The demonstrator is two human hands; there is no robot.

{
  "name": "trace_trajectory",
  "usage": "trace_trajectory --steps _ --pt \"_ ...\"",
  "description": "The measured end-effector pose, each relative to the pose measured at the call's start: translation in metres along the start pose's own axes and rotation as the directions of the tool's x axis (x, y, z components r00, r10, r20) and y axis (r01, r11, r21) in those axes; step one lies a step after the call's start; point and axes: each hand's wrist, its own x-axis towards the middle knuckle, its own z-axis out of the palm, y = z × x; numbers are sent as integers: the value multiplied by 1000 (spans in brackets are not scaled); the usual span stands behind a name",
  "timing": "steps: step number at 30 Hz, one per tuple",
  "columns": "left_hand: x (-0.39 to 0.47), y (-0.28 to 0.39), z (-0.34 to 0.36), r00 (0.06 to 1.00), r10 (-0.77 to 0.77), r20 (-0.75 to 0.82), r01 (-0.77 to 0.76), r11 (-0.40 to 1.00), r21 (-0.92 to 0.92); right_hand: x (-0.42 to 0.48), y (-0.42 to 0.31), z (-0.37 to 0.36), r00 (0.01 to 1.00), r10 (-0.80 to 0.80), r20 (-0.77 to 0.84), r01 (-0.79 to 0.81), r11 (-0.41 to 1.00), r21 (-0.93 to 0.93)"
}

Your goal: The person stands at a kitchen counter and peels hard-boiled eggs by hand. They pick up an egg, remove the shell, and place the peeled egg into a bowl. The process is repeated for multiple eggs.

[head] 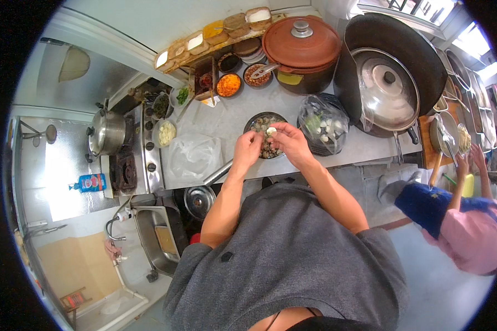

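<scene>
Both hands are close together above a round pan (252, 121) with a long metal handle, resting at the counter's front edge. Speckled quail eggs (269, 152) fill the pan. Between the fingertips of my right hand (292, 142) is a small white egg (271, 130), at least partly peeled. My left hand (248, 148) has its fingers pinched together right beside it; whether something is between them is hidden. To the right of the pan, a clear plastic bag (335, 113) lies over a dark basket (314, 145), with white peeled eggs (326, 131) inside.
A crumpled plastic bag (194, 155) and a bowl of peeled garlic (165, 133) lie left. Behind stand bowls of orange food (228, 85) and peanuts (257, 75), and a red-lidded pot (301, 43). At right are a large wok (397, 31) and a co-worker in pink (472, 236).
</scene>
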Motion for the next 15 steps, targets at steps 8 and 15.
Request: trace_trajectory --steps 8,15 --pt "-19 37 7 983 151 -108 -153 988 -9 -3 12 6 941 -335 -49 228 734 -640" --pt "-20 44 4 970 217 -110 -200 969 142 -11 4 10 891 -440 115 309 399 -863"
